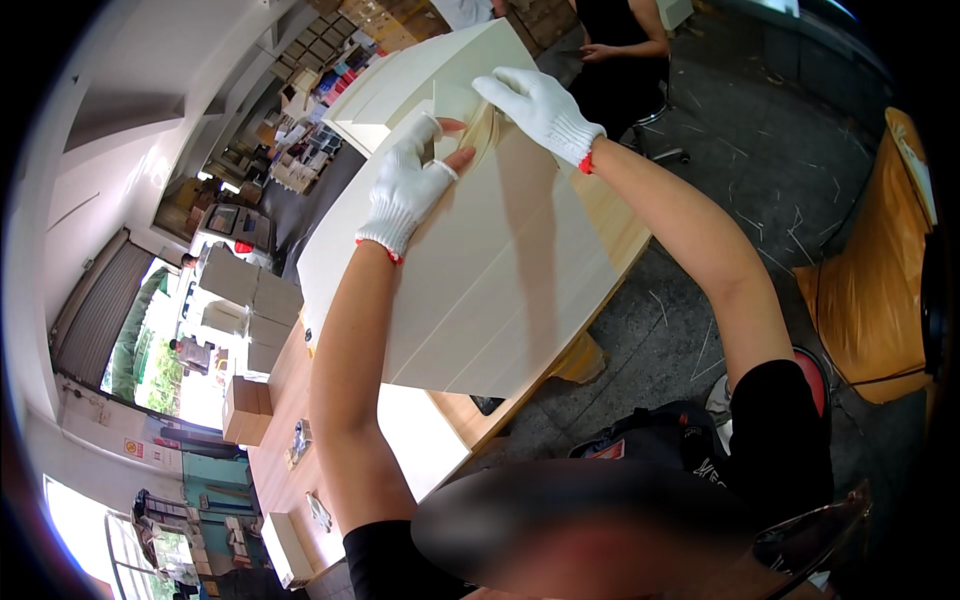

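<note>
Our left hand (408, 188) and right hand (538, 106), both gloved, pinch a thin strip (483, 130) at the far end of the white board (480, 270) on the bench (600, 215). We think a fast pull can tear it.

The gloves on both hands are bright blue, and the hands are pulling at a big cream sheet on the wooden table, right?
Not quite. The head view shows white knitted gloves on the left hand and right hand, not blue. The rest holds: both grip the cream sheet on the wooden table.
</note>
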### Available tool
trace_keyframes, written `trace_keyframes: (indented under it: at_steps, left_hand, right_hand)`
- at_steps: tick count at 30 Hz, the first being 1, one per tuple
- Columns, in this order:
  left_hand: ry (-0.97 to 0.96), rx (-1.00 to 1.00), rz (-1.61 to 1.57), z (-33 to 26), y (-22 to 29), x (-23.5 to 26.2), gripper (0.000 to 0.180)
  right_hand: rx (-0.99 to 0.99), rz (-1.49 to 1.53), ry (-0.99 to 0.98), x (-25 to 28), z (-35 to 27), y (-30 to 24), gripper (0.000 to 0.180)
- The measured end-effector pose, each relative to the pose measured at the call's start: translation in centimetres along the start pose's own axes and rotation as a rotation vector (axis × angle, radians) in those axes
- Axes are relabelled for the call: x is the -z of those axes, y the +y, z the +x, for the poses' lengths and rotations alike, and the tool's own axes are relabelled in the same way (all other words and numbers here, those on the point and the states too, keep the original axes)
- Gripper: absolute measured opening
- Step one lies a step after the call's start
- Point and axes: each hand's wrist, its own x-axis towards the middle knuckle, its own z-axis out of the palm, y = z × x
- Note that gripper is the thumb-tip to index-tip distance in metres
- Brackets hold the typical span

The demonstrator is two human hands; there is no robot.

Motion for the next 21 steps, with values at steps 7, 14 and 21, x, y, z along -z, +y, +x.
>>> trace_keyframes:
  at_steps: [7,14,21]
  left_hand:
    - [0.155,-0.211,-0.009,-0.1,-0.5,-0.3,0.03]
    - [0.007,-0.003,0.073,0.0,0.1,0.0,0.03]
    - [-0.011,-0.011,0.01,0.0,0.1,0.0,0.032]
  right_hand:
    - [-0.052,-0.053,-0.033,0.4,-0.1,-1.2,0.056]
    - [-0.008,-0.054,-0.001,-0.1,0.2,-0.2,0.052]
    - [0.002,-0.067,-0.003,0.0,0.1,-0.1,0.051]
